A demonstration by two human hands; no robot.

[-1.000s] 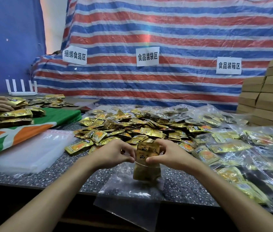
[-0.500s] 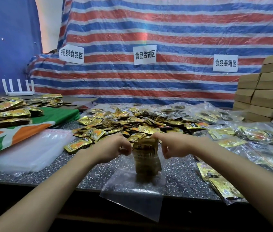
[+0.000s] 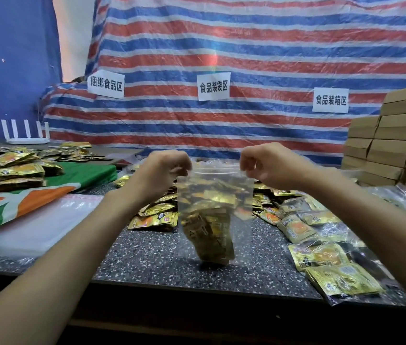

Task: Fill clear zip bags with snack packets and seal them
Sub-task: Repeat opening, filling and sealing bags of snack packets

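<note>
A clear zip bag (image 3: 240, 192) hangs upright in front of me, above the speckled table (image 3: 152, 260). My left hand (image 3: 162, 170) pinches its top left corner and my right hand (image 3: 264, 164) pinches its top right corner. Gold snack packets (image 3: 209, 232) are bunched in the bag's lower left part, reaching down to the table. I cannot tell whether the zip strip is closed. A heap of loose gold packets (image 3: 154, 217) lies on the table behind the bag.
Filled clear bags (image 3: 331, 267) lie at the right. A stack of empty clear bags (image 3: 30, 225) sits at the left beside a green, orange and white cloth (image 3: 10, 202) bearing more packets. Cardboard boxes (image 3: 396, 145) are stacked far right. A striped tarp hangs behind.
Both hands have lifted the bag off the table edge and spread apart to its top corners. The packets have dropped from the bag's mouth down inside it.
</note>
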